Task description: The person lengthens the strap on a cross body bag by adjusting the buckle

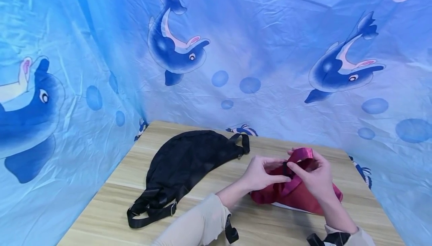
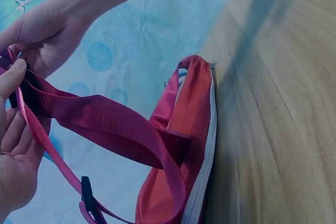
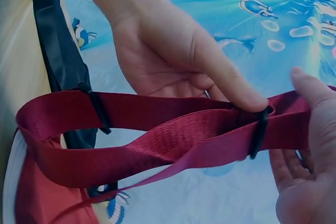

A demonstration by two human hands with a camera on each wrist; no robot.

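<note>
A red waist bag (image 1: 305, 201) with a white-edged zipper lies on the table's right side. Its red webbing strap (image 3: 105, 161) is raised and doubled into loops between both hands. My left hand (image 1: 261, 173) pinches the strap at a black slide buckle (image 3: 257, 135), thumb tip right at the buckle's edge. My right hand (image 1: 317, 178) holds the strap beside that buckle, the webbing running between thumb and fingers. Farther along the loop sits a second black slider (image 3: 97, 111). In the left wrist view the strap (image 2: 105, 124) rises from the bag (image 2: 194, 108) to both hands.
A black waist bag (image 1: 189, 156) lies on the table's left side, its strap (image 1: 152, 216) with a metal buckle toward the front. The wooden table (image 1: 111, 204) meets a blue dolphin-print curtain (image 1: 236, 43) at the back and sides.
</note>
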